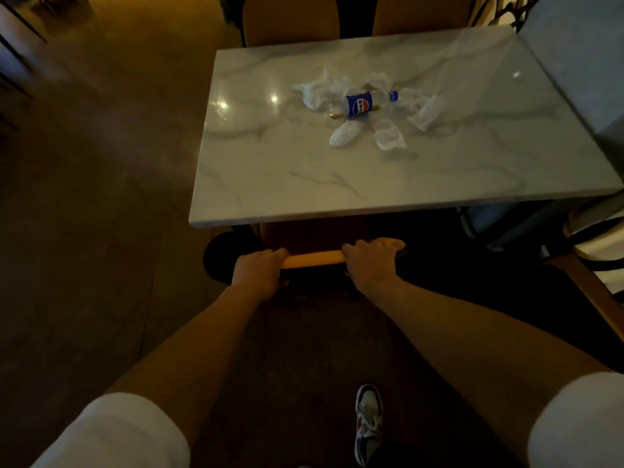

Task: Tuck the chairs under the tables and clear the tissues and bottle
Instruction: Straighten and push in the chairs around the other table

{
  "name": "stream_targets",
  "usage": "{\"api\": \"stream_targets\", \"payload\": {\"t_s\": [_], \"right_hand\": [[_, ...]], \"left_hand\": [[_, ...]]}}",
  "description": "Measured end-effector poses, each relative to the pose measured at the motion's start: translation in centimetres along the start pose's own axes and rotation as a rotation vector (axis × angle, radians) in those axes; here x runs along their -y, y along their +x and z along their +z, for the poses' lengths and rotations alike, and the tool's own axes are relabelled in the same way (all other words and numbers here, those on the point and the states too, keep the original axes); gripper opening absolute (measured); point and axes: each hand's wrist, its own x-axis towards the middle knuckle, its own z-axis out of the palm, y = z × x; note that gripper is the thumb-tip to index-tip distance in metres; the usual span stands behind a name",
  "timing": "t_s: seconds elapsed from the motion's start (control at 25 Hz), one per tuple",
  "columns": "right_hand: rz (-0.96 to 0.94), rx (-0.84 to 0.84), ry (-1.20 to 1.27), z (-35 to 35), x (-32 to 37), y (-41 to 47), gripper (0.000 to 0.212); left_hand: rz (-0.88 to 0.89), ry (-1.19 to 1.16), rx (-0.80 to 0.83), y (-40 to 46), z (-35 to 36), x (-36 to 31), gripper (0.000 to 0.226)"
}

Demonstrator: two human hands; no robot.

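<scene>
A chair with an orange backrest stands at the near edge of a white marble table, its seat mostly under the tabletop. My left hand and my right hand both grip the top of that backrest, one at each end. On the table's middle lies a clear bottle with a blue label and blue cap, on its side. Several crumpled white tissues lie scattered around the bottle.
Two more orange chair backs stand at the table's far side. A grey wall or pillar borders the table on the right. A white seat is at the right. Dark floor stretches left. My shoe is below.
</scene>
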Motion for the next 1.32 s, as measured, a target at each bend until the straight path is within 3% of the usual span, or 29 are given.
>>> {"api": "stream_targets", "payload": {"t_s": [0.2, 0.44, 0.84, 1.32], "right_hand": [[-0.010, -0.062, 0.015, -0.4, 0.1, 2.1, 0.032], [-0.032, -0.172, 0.023, -1.1, 0.1, 4.9, 0.065], [-0.090, -0.137, 0.049, -2.1, 0.4, 5.5, 0.037], [-0.128, -0.140, 0.054, -2.7, 0.6, 6.7, 0.035]], "left_hand": [[-0.009, 0.034, -0.003, 1.9, -0.6, 1.0, 0.060], [-0.046, 0.015, -0.014, 4.3, -1.7, 2.3, 0.077], [0.001, 0.042, 0.033, 5.4, -2.0, 3.3, 0.061], [-0.034, 0.028, 0.047, 6.1, -3.4, 3.3, 0.057]]}}
